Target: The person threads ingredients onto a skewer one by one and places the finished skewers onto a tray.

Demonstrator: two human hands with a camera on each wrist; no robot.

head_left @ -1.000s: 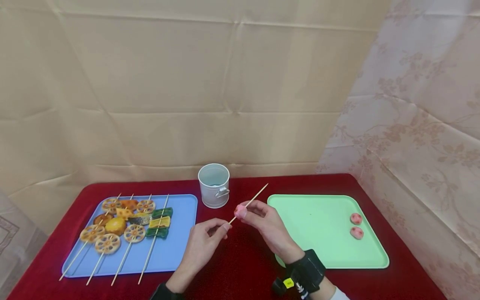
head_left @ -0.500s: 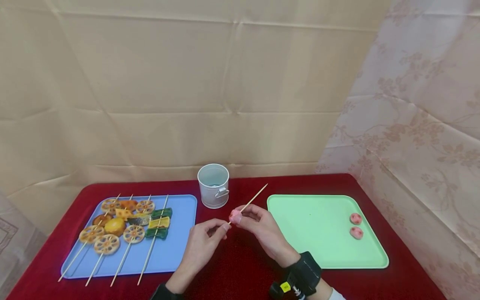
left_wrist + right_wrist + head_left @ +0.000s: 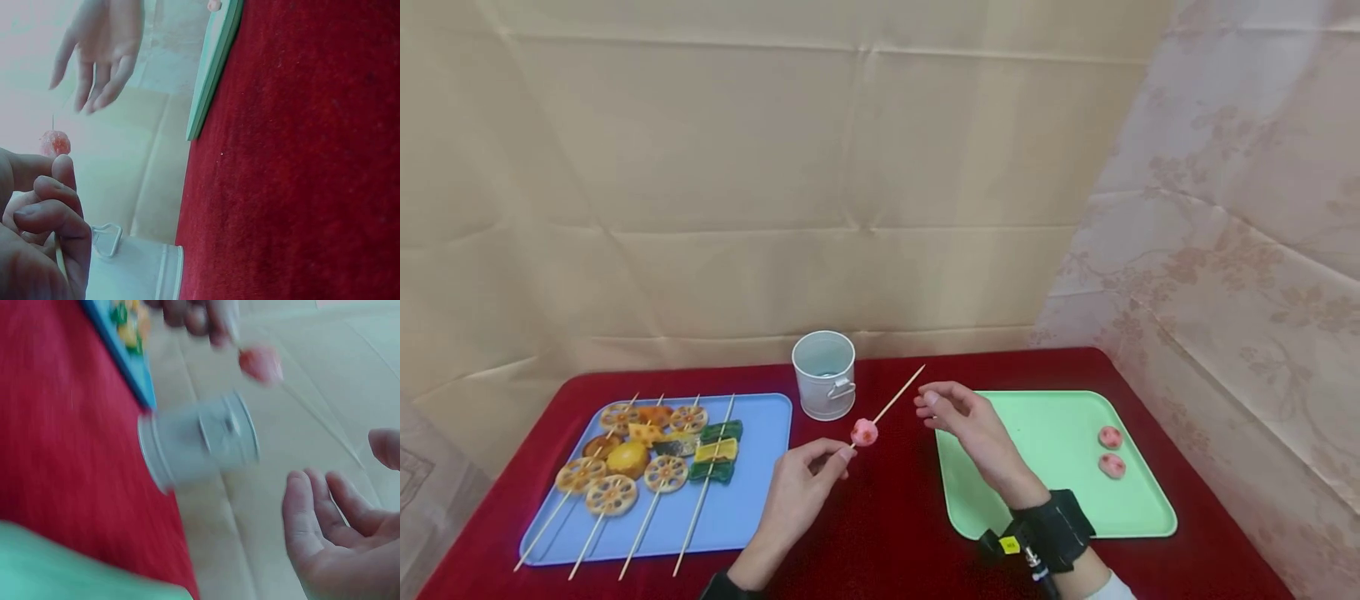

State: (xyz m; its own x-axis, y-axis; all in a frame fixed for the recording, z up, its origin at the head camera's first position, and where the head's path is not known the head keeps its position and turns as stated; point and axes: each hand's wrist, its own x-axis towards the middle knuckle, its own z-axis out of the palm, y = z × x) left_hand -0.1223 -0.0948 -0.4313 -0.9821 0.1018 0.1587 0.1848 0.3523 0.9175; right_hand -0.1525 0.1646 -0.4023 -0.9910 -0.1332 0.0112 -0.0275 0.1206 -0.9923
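My left hand [image 3: 801,492] pinches a thin wooden skewer [image 3: 901,392] between thumb and forefinger, its pointed end slanting up to the right. One pink ball [image 3: 864,432] with reddish patches is threaded on it, just beyond the fingertips. In the right wrist view the same pink ball [image 3: 261,364] shows blurred, with bare stick past it. My right hand [image 3: 981,433] is apart from the skewer, over the left edge of the green tray [image 3: 1022,500]. Its fingers are relaxed and hold nothing. Two more pink balls [image 3: 1112,466] lie at the tray's right side.
On the left a blue tray [image 3: 745,517] bears several filled skewers with lotus root slices [image 3: 612,495] and green and yellow pieces [image 3: 717,451]. A small metal bucket [image 3: 824,379] stands at the back between the trays. Red cloth [image 3: 880,533] covers the table.
The pink ball slid down the skewer toward my left hand. My right hand then let go of it and moved right, toward the green tray. My left hand stayed nearly still.
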